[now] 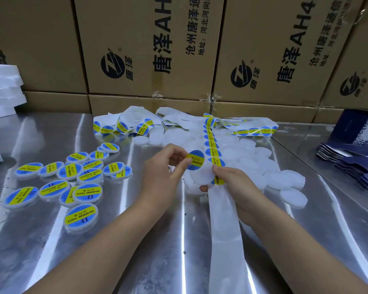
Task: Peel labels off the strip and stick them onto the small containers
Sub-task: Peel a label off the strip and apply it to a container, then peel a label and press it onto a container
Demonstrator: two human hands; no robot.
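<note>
I read the round blue-and-yellow label as pinched by its left edge between the thumb and fingers of the left hand. It is held just over the upper rim of a blank white container; whether it touches the lid yet, I cannot tell. The right hand grips that container from the right, thumb on top and a fingertip under it, and clamps the label strip against it. Beyond the hand the strip runs away from me, carrying a row of labels; towards me its bare backing trails down over the steel table. Behind and to the right of the hands lies a heap of unlabelled containers. To the left I count over a dozen labelled containers, lying loose and overlapping. More strip is tangled at the back, against stacked cardboard boxes. Folded dark blue cartons sit at the right, white foam sheets at far left.
</note>
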